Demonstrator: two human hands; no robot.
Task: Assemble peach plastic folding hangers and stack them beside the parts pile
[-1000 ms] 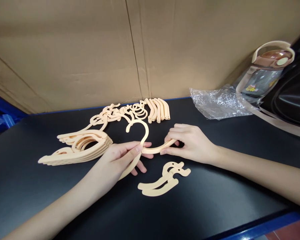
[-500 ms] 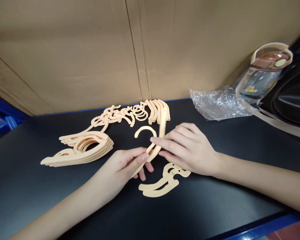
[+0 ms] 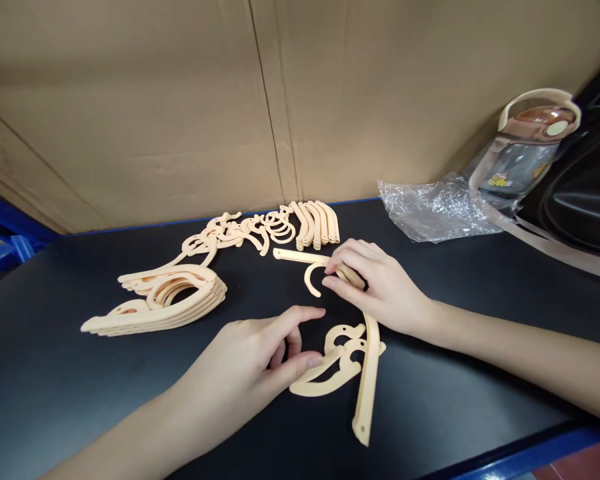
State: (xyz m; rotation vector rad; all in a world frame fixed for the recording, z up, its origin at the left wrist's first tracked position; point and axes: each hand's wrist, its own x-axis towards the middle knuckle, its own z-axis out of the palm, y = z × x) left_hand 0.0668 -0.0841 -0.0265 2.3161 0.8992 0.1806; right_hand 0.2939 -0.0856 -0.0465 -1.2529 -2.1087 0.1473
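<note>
Cream plastic folding-hanger parts lie about the black table. My right hand [image 3: 375,283] grips a partly joined folding hanger [image 3: 367,387] at its middle; one arm points left, the other toward me, and its hook curls out beside my fingers. Below and left of it, my left hand [image 3: 265,353] holds nothing, thumb and forefinger apart. Its thumb tip is beside two flat curved hanger pieces [image 3: 325,387] on the table. The hanger's lower arm passes over the right part of these pieces. My right fingers hide the joint.
Stacked hangers [image 3: 170,307] lie at left. Behind them are a loose heap of hooks and curved pieces [image 3: 230,233] and a row of hanger arms [image 3: 317,223]. A clear plastic bag [image 3: 430,210] and a strapped water bottle [image 3: 523,160] stand at back right, before a cardboard wall [image 3: 130,100].
My left hand has let go of the hanger and opened. In my right hand the hanger has turned, its arms now spread left and toward me. The flat pieces have shifted slightly.
</note>
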